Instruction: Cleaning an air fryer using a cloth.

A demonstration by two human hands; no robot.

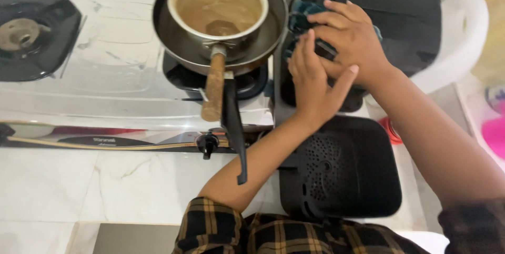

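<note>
Both my hands press on a dark teal cloth [304, 16] bundled against a black appliance just right of the stove. My left hand [311, 83] lies flat against the cloth's near side, fingers pointing up. My right hand [351, 35] covers the cloth from the right, fingers spread over it. A small saucepan [218, 6] with brown liquid and a wooden handle sits inside a larger dark frying pan [263, 48] on the right burner.
The frying pan's black handle [234, 127] juts toward me over the stove knob [208, 143]. An unused burner [21, 33] is at far left. A black perforated tray [342, 167] lies under my forearms. A black bag [389, 6] rests on a white chair behind.
</note>
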